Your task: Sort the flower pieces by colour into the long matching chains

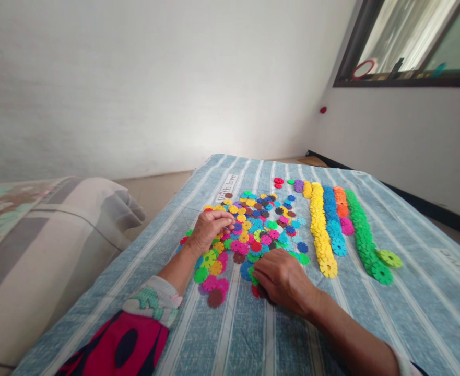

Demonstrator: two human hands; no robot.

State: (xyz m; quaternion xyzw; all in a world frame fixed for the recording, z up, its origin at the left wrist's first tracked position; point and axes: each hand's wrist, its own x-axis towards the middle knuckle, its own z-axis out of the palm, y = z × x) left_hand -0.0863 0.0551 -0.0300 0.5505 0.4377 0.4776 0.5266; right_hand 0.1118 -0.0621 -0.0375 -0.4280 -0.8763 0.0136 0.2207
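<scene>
Plastic snowflake discs (pixel 249 230) lie mostly in a mixed heap on the striped blue bed cover (pixel 421 318), as my feed shows it. To the right, a yellow row (pixel 319 230), a blue row (pixel 332 219), an orange row (pixel 340 201) and a green row (pixel 363 240) are already lined up by colour, with a pink clump (pixel 346 225) at the orange row's near end. The mixed heap still holds many colours. The left hand (pixel 210 232) sits on the heap, its fingers (pixel 225 222) drawn narrow; I cannot tell if they hold a disc. The right hand (pixel 282 279) lies at the heap's near edge, fingers (pixel 261 277) slightly spread, touching discs, with no clear grip.
</scene>
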